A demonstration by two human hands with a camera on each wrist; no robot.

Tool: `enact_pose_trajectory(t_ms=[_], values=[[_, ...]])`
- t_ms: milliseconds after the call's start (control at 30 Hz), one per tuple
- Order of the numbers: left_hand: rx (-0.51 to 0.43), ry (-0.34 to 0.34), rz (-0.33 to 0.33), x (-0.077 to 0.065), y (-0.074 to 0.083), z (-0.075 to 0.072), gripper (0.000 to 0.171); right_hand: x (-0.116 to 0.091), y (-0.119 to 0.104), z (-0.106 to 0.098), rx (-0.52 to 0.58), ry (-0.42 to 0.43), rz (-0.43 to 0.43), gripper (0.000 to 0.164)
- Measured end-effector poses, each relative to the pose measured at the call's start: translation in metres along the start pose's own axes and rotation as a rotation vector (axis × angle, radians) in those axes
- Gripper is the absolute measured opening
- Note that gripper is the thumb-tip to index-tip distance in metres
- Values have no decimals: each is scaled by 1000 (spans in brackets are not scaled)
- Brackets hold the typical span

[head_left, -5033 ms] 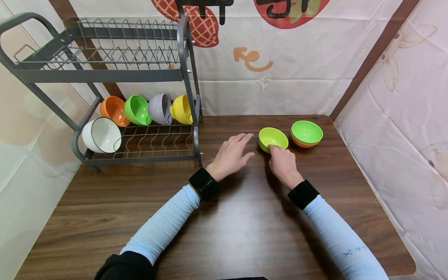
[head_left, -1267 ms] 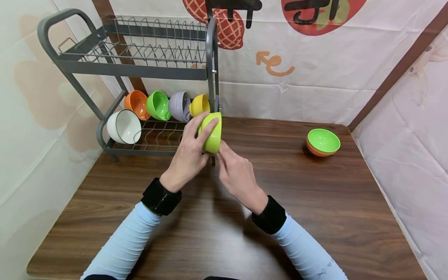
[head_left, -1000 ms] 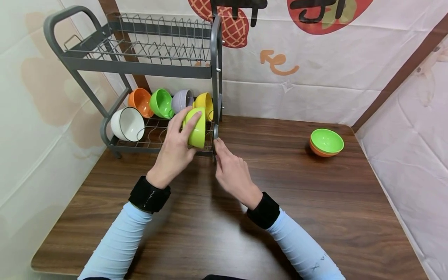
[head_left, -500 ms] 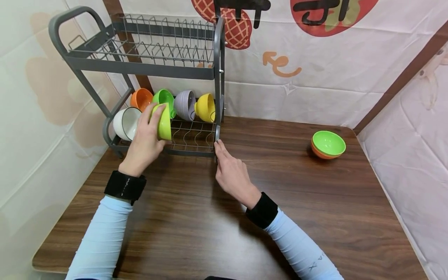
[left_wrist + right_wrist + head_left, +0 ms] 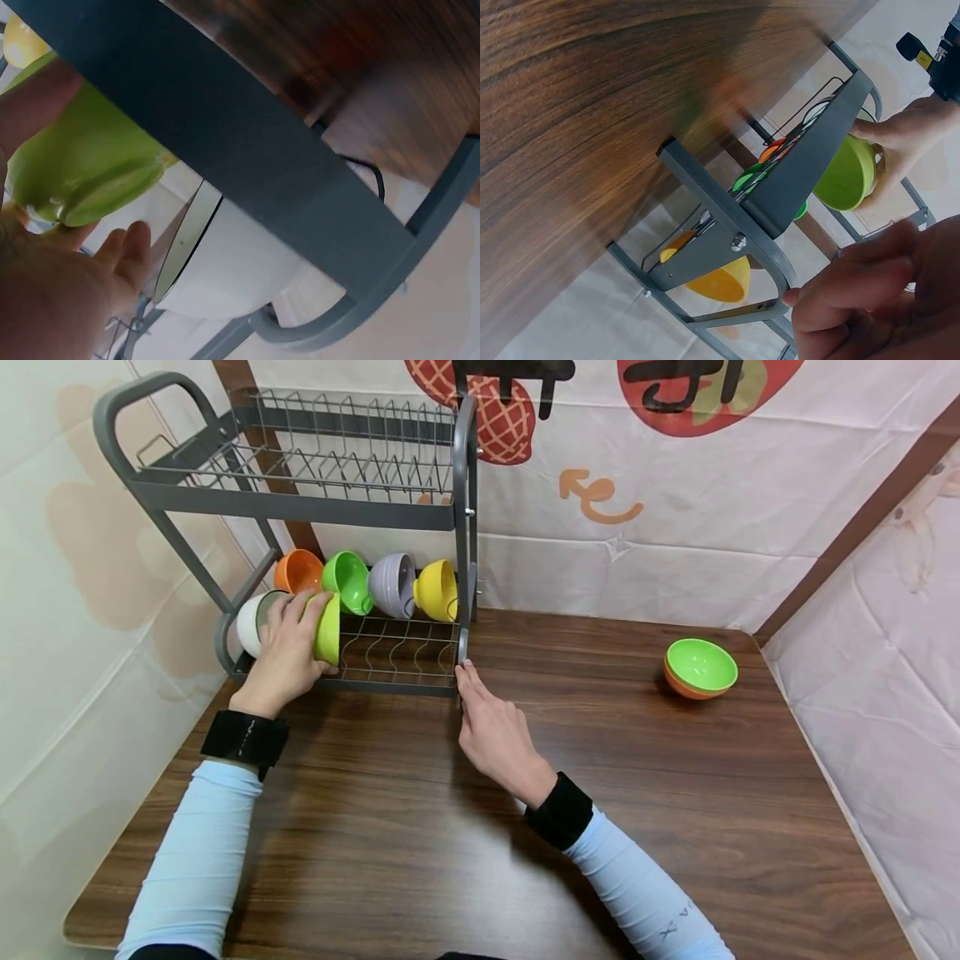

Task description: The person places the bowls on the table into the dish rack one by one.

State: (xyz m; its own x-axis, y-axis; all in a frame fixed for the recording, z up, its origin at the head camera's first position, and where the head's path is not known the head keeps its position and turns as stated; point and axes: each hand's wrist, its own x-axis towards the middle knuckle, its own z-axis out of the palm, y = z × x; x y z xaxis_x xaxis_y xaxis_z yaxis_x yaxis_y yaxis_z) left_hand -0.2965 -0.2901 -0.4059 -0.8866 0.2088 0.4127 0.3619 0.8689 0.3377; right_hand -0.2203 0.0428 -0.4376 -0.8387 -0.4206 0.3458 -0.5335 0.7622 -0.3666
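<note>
My left hand [image 5: 276,662] grips a lime-green bowl [image 5: 327,631], turned on its side, over the lower tier of the grey dish rack [image 5: 300,508]. Right beside it at the left end stands a white bowl [image 5: 248,625] with a dark rim, partly covered by that hand. In the left wrist view the thumb and fingers are around the lime-green bowl [image 5: 90,150], near the white bowl [image 5: 232,262]. My right hand [image 5: 497,735] touches the rack's front right post with extended fingertips. The right wrist view shows its other fingers bent.
Behind, along the lower tier, orange [image 5: 298,571], green [image 5: 348,582], grey-purple [image 5: 392,585] and yellow [image 5: 437,590] bowls lie tipped sideways. A green bowl [image 5: 702,663] nested in an orange bowl [image 5: 686,691] sits at the right on the wooden table [image 5: 420,810].
The lime-green bowl was lifted from the table's right side, passed to my left hand, and carried leftward into the lower tier beside the white bowl. My right hand let go and moved to the rack post.
</note>
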Motion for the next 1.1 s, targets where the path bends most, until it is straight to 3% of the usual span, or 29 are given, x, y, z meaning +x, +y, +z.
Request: enact_pose_trajectory(t_ms=[233, 567, 800, 1100], values=[[-17, -54, -58, 2, -4, 1, 117, 1, 0, 1, 4, 14, -3, 53], [-34, -14, -72, 2, -6, 0, 119, 1, 0, 1, 14, 8, 3, 52], [-51, -35, -130, 1, -5, 0, 119, 1, -2, 0, 8, 8, 10, 54], [-42, -43, -129, -1, -2, 2, 120, 1, -2, 2, 12, 13, 12, 54]])
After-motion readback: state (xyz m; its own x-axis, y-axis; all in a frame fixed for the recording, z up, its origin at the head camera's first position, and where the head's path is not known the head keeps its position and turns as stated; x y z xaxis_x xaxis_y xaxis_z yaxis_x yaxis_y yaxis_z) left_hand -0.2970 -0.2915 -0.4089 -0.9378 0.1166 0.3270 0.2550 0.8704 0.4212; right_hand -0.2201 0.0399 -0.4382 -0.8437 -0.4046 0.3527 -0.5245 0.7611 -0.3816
